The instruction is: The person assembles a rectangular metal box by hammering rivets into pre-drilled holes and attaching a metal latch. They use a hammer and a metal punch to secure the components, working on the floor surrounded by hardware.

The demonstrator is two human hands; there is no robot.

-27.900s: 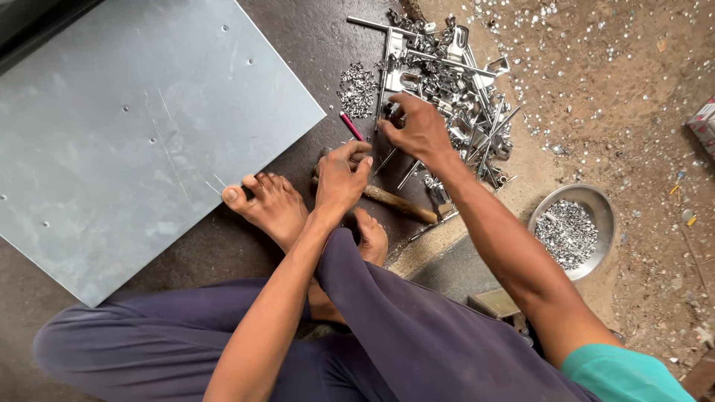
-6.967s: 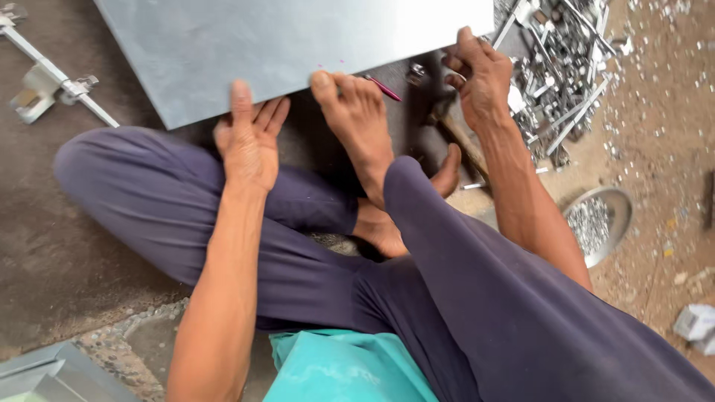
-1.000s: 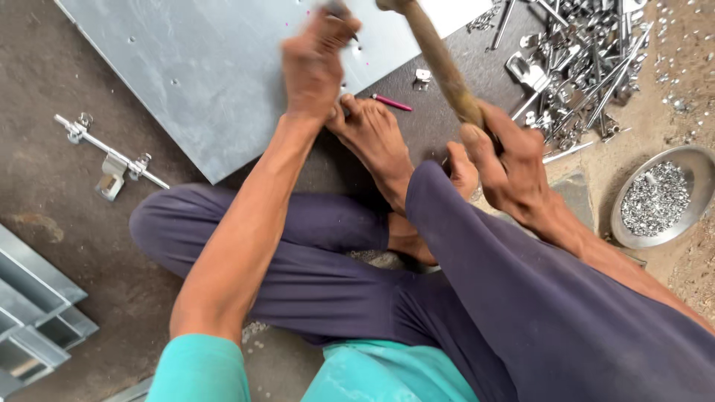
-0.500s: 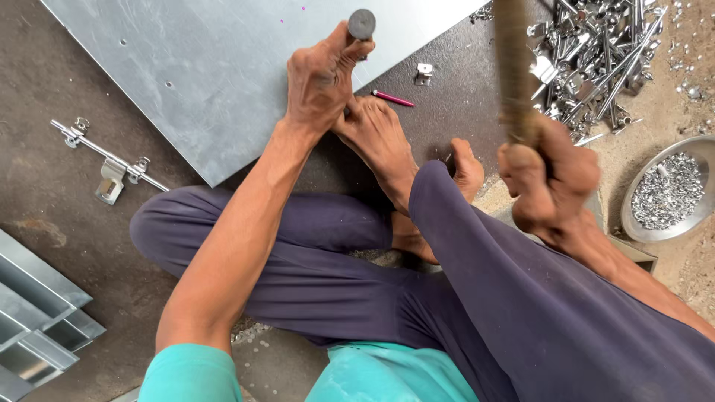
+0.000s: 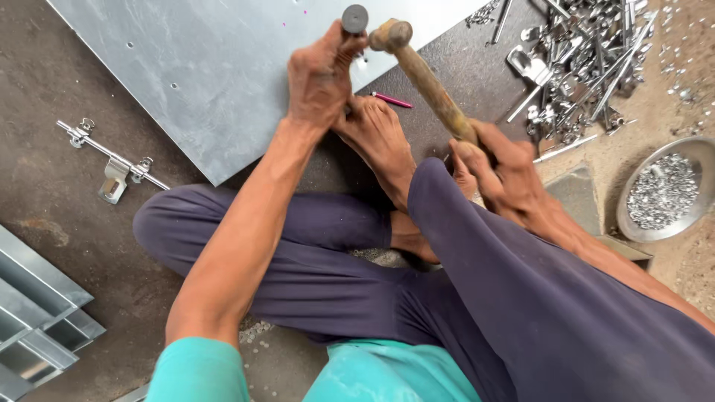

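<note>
My left hand (image 5: 322, 78) grips a dark round-headed metal punch (image 5: 354, 18) held upright on the grey metal sheet (image 5: 216, 67). My right hand (image 5: 500, 167) holds the wooden handle of a hammer (image 5: 424, 74), whose head is right beside the punch's top. My bare foot (image 5: 380, 141) presses on the sheet's near edge just below the punch. I sit on the floor with legs in dark trousers folded.
A metal door bolt (image 5: 112, 167) lies on the floor at left. Grey metal channels (image 5: 37, 313) sit at the lower left. A heap of metal fittings (image 5: 581, 52) is at the upper right, with a bowl of small metal pieces (image 5: 663, 193) nearby. A pink marker (image 5: 391, 100) lies by my foot.
The hammer, raised upright half a second ago, has swung down to the punch's top. My left hand still holds the punch on the sheet.
</note>
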